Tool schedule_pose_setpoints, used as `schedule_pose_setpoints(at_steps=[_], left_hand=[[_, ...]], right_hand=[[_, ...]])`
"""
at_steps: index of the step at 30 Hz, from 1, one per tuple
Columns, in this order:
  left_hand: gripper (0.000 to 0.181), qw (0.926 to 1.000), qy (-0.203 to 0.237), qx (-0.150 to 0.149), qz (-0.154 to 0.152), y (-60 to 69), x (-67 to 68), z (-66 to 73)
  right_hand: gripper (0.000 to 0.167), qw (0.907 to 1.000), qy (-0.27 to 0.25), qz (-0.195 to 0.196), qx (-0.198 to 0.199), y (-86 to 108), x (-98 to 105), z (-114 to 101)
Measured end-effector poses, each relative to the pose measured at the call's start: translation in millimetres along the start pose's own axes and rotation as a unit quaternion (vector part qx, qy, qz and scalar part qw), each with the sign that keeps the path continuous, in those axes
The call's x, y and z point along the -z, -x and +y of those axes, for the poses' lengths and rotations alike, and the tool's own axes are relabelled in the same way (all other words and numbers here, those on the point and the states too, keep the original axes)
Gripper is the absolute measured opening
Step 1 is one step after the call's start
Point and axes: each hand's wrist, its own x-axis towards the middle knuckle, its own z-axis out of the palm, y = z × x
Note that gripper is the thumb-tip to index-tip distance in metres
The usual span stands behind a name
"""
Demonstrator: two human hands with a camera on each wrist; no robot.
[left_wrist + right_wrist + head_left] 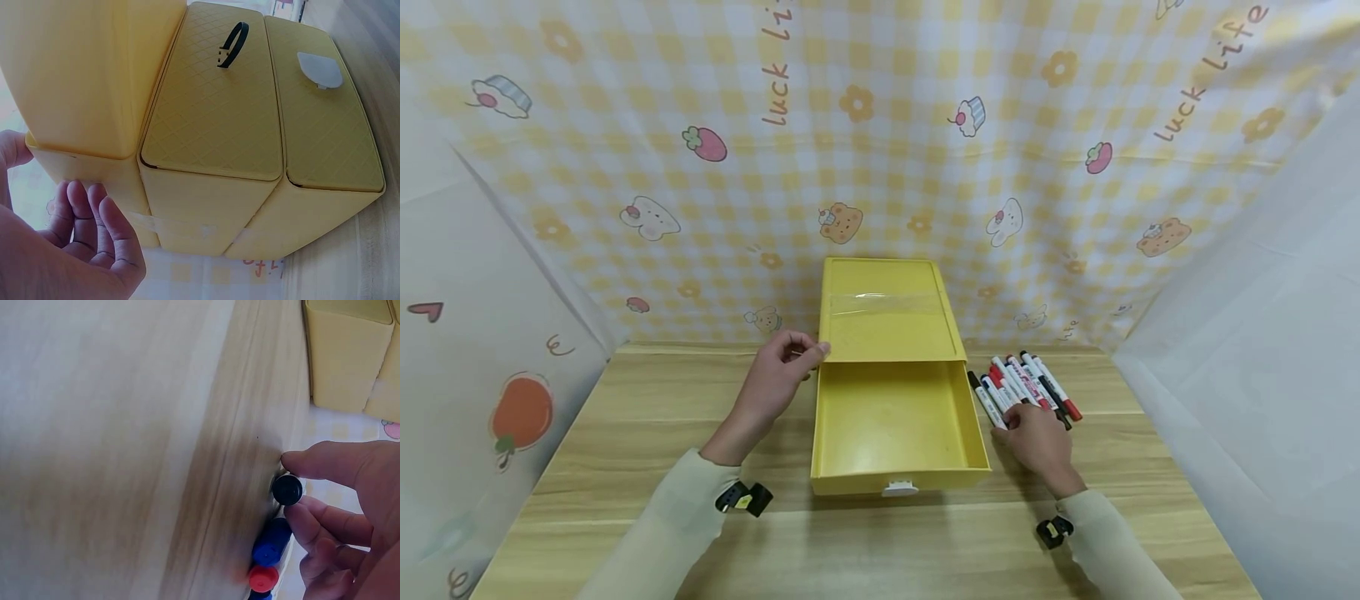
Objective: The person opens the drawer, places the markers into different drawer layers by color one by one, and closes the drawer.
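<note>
A yellow drawer cabinet (891,329) stands at mid-table with its top drawer (891,425) pulled out and nothing inside. My left hand (772,375) is at the cabinet's left side, thumb on the top edge. The other fingers bend loosely beside the side wall (181,194); whether they touch it I cannot tell. To the cabinet's right lies a row of whiteboard markers (1052,385) with black, blue and red caps. My right hand (1041,442) pinches the black-capped marker (288,489) nearest the cabinet between thumb and index finger. A blue-capped marker (272,542) lies beside it.
The pulled-out drawer has a white handle (900,488). Below it, the middle drawer carries a black loop (234,45), the bottom one a white handle (320,70). Clear tape (880,303) crosses the cabinet's top. A checked curtain (887,158) hangs behind the wooden table (880,546).
</note>
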Motion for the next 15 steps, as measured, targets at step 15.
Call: schedule_pose_setpoints(at_steps=[15], left_hand=[[0.046,0.999,-0.031,-0.029,0.01,7.8,4.4,-0.6]], right_hand=[[0.02,0.9989,0.042,0.005,0.02,0.2,-0.3,-5.3]])
